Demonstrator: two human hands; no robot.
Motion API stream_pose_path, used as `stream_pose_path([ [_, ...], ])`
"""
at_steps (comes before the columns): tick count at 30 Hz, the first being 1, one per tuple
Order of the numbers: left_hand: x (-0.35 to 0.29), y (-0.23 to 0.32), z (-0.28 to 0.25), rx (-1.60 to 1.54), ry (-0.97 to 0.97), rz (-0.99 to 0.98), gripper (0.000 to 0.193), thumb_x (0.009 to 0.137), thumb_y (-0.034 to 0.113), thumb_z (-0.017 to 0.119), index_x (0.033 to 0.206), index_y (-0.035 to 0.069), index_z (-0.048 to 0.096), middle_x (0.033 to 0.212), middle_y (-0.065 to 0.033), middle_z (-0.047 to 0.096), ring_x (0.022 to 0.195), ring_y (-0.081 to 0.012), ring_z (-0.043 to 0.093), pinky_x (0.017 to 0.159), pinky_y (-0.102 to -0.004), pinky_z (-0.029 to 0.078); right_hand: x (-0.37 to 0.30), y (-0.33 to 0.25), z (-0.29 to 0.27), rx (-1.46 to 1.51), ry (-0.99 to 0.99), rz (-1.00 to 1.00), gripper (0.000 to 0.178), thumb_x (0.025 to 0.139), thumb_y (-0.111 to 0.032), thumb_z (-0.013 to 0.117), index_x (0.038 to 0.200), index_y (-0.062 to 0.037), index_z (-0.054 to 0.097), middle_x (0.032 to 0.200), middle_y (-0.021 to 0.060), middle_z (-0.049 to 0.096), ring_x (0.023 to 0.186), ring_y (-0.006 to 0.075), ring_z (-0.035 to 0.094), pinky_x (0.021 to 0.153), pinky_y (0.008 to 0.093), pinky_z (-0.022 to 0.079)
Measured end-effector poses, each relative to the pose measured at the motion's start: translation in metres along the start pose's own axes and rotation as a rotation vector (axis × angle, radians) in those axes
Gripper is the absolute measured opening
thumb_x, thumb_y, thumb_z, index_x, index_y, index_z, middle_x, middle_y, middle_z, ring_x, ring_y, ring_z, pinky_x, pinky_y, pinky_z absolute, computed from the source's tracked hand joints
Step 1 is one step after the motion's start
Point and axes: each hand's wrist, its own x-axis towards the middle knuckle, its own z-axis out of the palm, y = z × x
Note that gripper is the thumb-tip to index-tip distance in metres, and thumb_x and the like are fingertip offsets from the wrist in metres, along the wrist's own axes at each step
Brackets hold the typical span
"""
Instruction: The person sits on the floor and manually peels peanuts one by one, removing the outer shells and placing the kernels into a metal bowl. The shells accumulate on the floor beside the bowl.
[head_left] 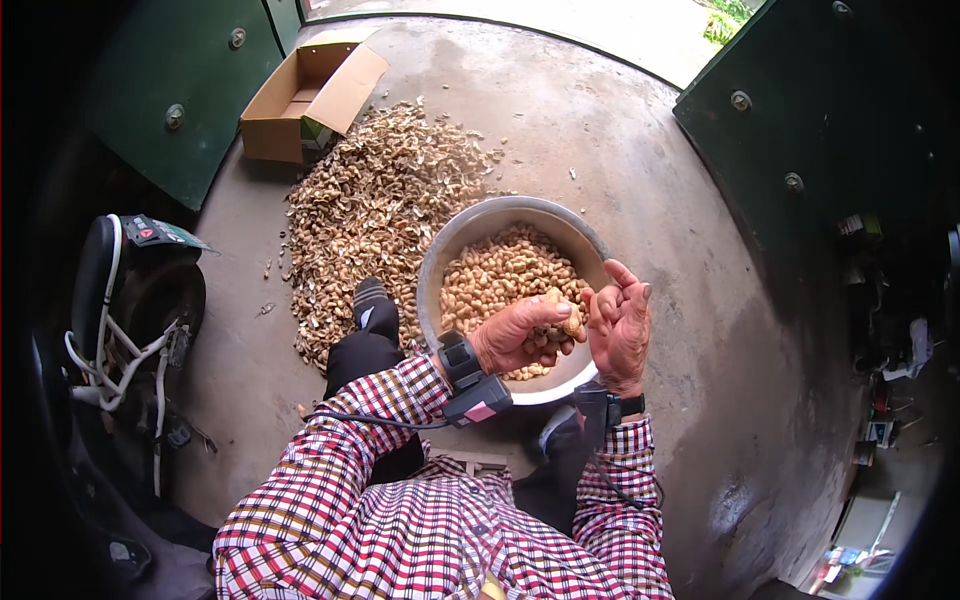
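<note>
A wide metal basin [432, 290] filled with unshelled peanuts [508, 262] stands on the floor in front of me, close to my feet. Above its near right part, my left hand [520, 332] is closed around several peanuts, with a pale one showing between thumb and fingers. My right hand [622, 325] is just beside it, over the basin's right rim. Its palm is turned up and its loosely bent fingers are apart, with nothing visible in them. Both wrists carry dark strapped devices with cables.
A large heap of peanut shells [365, 225] spreads over the concrete floor [700, 360] left of the basin. Behind it lies an open cardboard box [275, 138]. A child-sized seat or bike part [125, 320] stands at left. Dark green doors [165, 85] flank the bright doorway.
</note>
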Motion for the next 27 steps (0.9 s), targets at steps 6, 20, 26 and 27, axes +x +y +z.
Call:
stream_pose_path([
  [6,0.002,-0.001,0.013,0.008,0.040,-0.090,0.020,0.078,0.025,0.062,0.075,0.008,0.053,0.062,0.0006,0.048,0.052,-0.0081,0.043,0.042,-0.0188,0.030,-0.001,-0.002,0.007,-0.102,-0.014,-0.044,0.063,0.088,-0.053,0.029,0.117,0.0025,0.037,0.054,-0.0036,0.033,0.042,0.0043,0.031,0.087,0.0264,0.038],
  [20,0.005,-0.019,0.006,-0.026,0.061,-0.146,0.013,0.076,0.020,0.063,0.077,0.009,0.056,0.073,-0.0027,0.057,0.060,-0.0117,0.050,0.045,-0.0222,0.034,-0.010,0.000,0.016,-0.249,0.018,-0.212,0.070,0.084,-0.058,0.032,0.118,0.0032,0.036,0.059,-0.0019,0.038,0.046,0.0051,0.037,0.089,0.0290,0.037],
  [26,0.006,-0.020,0.008,-0.027,0.098,-0.113,0.014,0.074,0.018,0.065,0.078,0.009,0.056,0.072,-0.0041,0.056,0.061,-0.0128,0.052,0.044,-0.0223,0.035,-0.008,0.001,0.014,-0.271,0.015,-0.226,0.071,0.084,-0.059,0.032,0.118,0.0031,0.036,0.060,-0.0019,0.038,0.048,0.0048,0.038,0.090,0.0308,0.036],
  [27,0.006,-0.020,0.009,-0.023,0.108,-0.100,0.014,0.075,0.018,0.065,0.078,0.009,0.055,0.072,-0.0049,0.056,0.059,-0.0124,0.051,0.044,-0.0215,0.035,-0.008,0.002,0.015,-0.269,0.019,-0.228,0.071,0.083,-0.059,0.032,0.118,0.0031,0.036,0.060,-0.0021,0.038,0.049,0.0047,0.038,0.091,0.0315,0.036],
])
